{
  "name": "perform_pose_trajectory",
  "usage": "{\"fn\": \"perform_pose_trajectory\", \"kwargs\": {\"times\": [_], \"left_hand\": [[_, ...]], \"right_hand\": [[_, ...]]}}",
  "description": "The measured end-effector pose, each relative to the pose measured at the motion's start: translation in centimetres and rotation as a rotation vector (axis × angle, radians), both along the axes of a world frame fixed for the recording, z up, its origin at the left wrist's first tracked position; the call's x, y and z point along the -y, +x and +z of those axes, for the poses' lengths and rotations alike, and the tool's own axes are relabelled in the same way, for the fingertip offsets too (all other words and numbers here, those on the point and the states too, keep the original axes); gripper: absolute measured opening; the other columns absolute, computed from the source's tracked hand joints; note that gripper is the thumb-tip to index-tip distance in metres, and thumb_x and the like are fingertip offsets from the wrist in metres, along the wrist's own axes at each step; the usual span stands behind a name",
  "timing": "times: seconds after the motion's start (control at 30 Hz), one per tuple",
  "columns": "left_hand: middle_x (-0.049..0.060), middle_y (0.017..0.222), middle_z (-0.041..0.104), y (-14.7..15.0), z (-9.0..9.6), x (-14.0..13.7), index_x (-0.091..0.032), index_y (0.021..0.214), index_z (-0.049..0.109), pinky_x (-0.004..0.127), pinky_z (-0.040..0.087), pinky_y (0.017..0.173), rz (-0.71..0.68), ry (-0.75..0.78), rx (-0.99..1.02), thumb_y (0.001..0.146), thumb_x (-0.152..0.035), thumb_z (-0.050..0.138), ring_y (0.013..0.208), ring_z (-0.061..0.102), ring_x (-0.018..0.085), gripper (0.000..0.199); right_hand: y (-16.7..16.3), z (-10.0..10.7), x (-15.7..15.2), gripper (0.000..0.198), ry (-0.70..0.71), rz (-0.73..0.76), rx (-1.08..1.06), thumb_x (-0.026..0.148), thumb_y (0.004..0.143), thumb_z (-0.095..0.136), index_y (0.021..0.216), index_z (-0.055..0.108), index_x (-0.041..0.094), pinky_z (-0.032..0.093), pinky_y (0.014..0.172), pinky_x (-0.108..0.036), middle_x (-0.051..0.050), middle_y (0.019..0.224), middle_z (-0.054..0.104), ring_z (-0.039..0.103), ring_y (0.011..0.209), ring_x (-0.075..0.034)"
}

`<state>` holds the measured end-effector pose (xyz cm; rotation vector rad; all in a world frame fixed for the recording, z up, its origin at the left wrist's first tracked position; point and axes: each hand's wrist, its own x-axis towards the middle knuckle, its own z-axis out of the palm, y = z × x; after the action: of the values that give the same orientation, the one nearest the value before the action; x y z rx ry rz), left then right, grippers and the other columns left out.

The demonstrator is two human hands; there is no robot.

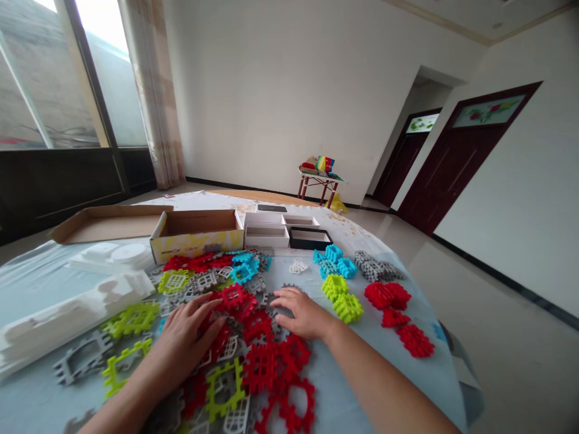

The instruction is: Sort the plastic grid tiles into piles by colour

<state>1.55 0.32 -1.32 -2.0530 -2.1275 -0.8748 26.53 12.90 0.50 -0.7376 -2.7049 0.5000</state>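
A mixed heap of flat plastic building pieces with toothed edges lies before me. My left hand (187, 340) rests over the heap's left side, fingers stretched and apart, touching red pieces (235, 298). On the other side, my right hand (301, 310) has its spread fingers at a grey piece (270, 306), with nothing visibly gripped. Nearer to me are a red window-like square (260, 366), a lime green frame (212, 395) and white lattice pieces (237, 416). Some pieces are hidden beneath my left hand.
Sorted stacks stand at right: blue (333, 253), lime green (347, 307), grey (373, 266) and red (416, 340). Behind are an open cardboard box (199, 241), its lid (108, 224), white trays (266, 235) and a black tray (310, 239). White foam packing (76, 316) lies left.
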Motion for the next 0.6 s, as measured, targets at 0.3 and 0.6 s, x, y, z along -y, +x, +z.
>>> {"fn": "perform_pose_trajectory", "kwargs": {"times": [0.3,0.6], "left_hand": [[0.004,0.134,0.042,3.7,2.0,0.4,-0.031,0.120,0.048,0.044,0.033,0.102,-0.052,-0.056,0.142,0.086,-0.045,0.031,0.124,0.038,0.020,0.041],[0.011,0.143,0.029,-1.7,3.6,2.5,-0.023,0.133,0.036,0.049,0.017,0.106,0.383,-0.365,-0.057,0.080,-0.058,0.031,0.131,0.025,0.028,0.064]], "right_hand": [[1.4,1.4,4.2,0.051,0.004,-0.098,-0.110,0.052,0.079,0.050,0.121,0.052,0.023,0.020,0.106,-0.047,-0.008,0.132,0.046,0.032,0.128,-0.025],[1.3,2.0,7.7,0.081,-0.073,0.162,0.064,0.068,0.070,0.049,0.137,0.029,0.027,0.004,0.107,-0.054,-0.008,0.146,0.020,0.013,0.135,-0.029]]}}
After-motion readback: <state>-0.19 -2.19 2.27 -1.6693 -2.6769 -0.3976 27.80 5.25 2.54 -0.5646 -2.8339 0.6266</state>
